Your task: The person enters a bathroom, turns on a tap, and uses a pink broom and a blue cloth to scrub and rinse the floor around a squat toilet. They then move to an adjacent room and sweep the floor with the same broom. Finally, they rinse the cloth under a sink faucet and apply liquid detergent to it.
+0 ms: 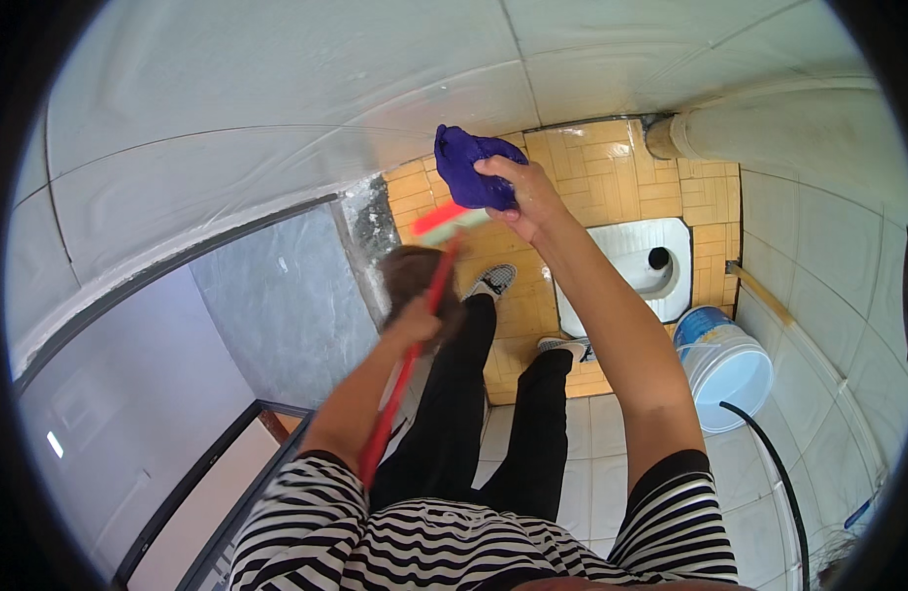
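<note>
My right hand (524, 188) grips a bunched purple cloth (472, 170), held up close to the tiled wall. My left hand (415, 325) is closed around the red handle (402, 384) of a long-handled cleaning tool. At its far end is a blurred red and pale green head (443, 221), partly behind the purple cloth. A dark brown thing (410, 277), perhaps a cloth, is at my left hand; motion blur hides what it is and whether I hold it.
A white squat toilet (675, 255) is set in the yellow patterned floor (587, 162). Right of my feet stands a plastic bucket (735, 380) with a black hose (775, 443) over its rim. A thick pipe (779, 133) meets the floor. The doorway threshold (362, 251) lies left.
</note>
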Demonstrator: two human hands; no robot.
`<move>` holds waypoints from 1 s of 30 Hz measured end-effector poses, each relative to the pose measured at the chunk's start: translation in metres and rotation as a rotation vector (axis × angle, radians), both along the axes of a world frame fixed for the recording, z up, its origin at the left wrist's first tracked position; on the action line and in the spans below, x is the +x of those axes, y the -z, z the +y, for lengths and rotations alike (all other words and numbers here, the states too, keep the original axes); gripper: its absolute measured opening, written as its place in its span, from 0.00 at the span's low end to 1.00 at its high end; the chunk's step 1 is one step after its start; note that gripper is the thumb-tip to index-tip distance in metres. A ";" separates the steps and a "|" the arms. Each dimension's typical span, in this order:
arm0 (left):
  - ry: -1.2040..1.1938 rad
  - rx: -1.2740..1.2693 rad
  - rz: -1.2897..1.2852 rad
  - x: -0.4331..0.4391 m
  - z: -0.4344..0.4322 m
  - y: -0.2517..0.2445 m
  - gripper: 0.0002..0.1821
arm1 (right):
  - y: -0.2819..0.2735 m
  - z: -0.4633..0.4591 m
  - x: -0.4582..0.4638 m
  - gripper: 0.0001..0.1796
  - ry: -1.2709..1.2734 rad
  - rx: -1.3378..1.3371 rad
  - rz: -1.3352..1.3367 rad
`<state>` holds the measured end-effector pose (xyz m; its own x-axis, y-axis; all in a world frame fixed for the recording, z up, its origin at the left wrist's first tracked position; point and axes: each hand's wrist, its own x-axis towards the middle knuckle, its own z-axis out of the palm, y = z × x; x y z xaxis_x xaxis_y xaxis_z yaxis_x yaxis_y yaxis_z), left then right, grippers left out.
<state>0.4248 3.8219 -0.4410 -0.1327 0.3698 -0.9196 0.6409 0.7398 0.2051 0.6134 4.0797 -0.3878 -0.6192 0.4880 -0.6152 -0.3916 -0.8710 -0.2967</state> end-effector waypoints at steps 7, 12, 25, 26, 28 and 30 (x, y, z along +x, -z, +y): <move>0.095 0.030 -0.287 0.157 0.023 -0.006 0.37 | 0.000 0.019 0.023 0.12 0.032 0.016 -0.335; 0.076 0.084 -0.087 0.080 0.016 -0.051 0.35 | -0.002 0.028 0.112 0.10 0.081 0.061 -0.399; 0.308 0.014 -0.228 0.202 0.039 0.018 0.38 | 0.024 0.000 0.220 0.10 0.302 -0.046 -0.480; 0.339 -0.019 -0.234 0.212 0.042 0.011 0.39 | 0.022 -0.001 0.230 0.12 0.262 -0.048 -0.447; 0.380 -0.027 -0.248 0.211 0.044 -0.008 0.40 | 0.019 -0.007 0.246 0.15 0.285 -0.056 -0.419; 0.449 -0.017 -0.155 0.189 0.040 -0.031 0.41 | 0.017 -0.014 0.263 0.17 0.332 -0.050 -0.419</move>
<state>0.6133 3.8618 -0.4103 0.1765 0.3434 -0.9224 0.8609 0.4005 0.3138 0.8764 4.0654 -0.4051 -0.1329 0.5798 -0.8039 -0.5049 -0.7375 -0.4485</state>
